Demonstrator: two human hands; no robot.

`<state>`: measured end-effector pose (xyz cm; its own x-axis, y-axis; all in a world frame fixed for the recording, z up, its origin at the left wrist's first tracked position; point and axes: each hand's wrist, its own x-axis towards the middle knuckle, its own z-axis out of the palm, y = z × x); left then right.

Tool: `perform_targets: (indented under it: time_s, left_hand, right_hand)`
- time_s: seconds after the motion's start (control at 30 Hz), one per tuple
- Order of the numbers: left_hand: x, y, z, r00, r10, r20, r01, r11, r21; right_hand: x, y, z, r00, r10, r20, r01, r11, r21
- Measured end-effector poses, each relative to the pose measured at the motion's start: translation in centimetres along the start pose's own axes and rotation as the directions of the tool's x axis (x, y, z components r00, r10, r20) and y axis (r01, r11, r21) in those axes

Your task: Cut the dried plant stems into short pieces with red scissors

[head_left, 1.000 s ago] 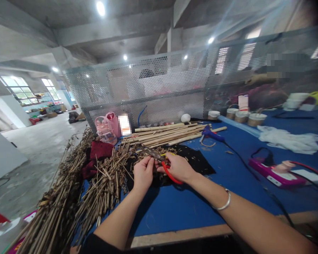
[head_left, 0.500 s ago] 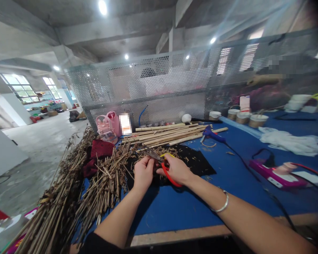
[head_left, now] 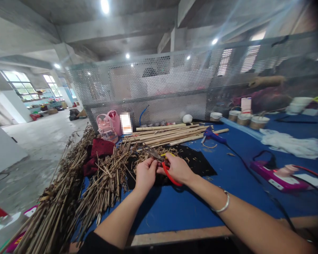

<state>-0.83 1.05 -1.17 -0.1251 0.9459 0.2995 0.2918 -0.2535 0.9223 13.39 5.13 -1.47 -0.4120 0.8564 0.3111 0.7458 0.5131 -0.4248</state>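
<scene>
My right hand [head_left: 177,169] is wrapped round the red and yellow handles of a pair of scissors [head_left: 172,176], whose metal blades point up and left. Close beside it, my left hand [head_left: 145,175] is closed in a pinch near the blades; what its fingers hold is too small or hidden to name. Under both hands lies a black cloth [head_left: 201,164] strewn with bits of dry stem and plant scraps [head_left: 143,153]. A pile of cut dry stalks [head_left: 106,183] lies just left of my left hand.
Long pale sticks [head_left: 172,135] lie behind the cloth. A blue glue gun [head_left: 213,135] with its cord, a purple power strip [head_left: 278,178] and white gloves [head_left: 291,143] are on the right. Long dry stalks [head_left: 50,208] and a pink bag [head_left: 108,125] stand left. A perforated metal screen [head_left: 148,84] borders the back.
Both hands stay close together at the scissors, with only a slight shift of my left fingers. The whole view has moved slightly.
</scene>
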Motion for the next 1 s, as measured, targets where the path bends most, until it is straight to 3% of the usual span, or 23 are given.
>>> perform_targets:
  time_s: [0.23,0.47,0.67,0.83,1.0]
  left_hand:
    - [0.4,-1.2,0.4,0.995,-0.094,0.033,0.099,0.979,-0.177]
    - [0.4,-0.8,0.2,0.998,-0.039,0.048,0.044,0.994,-0.102]
    - [0.4,-0.7,0.2,0.999,-0.003,0.042,0.005,0.998,-0.069]
    - [0.5,-1.2,0.2,0.997,-0.076,0.028,0.079,0.985,-0.154]
    - [0.7,-1.2,0.1,0.987,-0.157,-0.027,0.144,0.955,-0.26]
  right_hand:
    - [0.1,0.5,0.0,0.998,0.019,0.064,-0.022,0.999,0.036]
    - [0.2,0.2,0.3,0.997,-0.076,0.006,0.075,0.996,0.042]
    - [0.2,0.6,0.6,0.999,0.017,0.051,-0.021,0.995,0.095]
    - [0.2,0.6,0.4,0.998,0.017,0.059,-0.022,0.996,0.083]
    - [0.0,0.2,0.1,1.0,0.025,0.012,-0.024,0.999,-0.03]
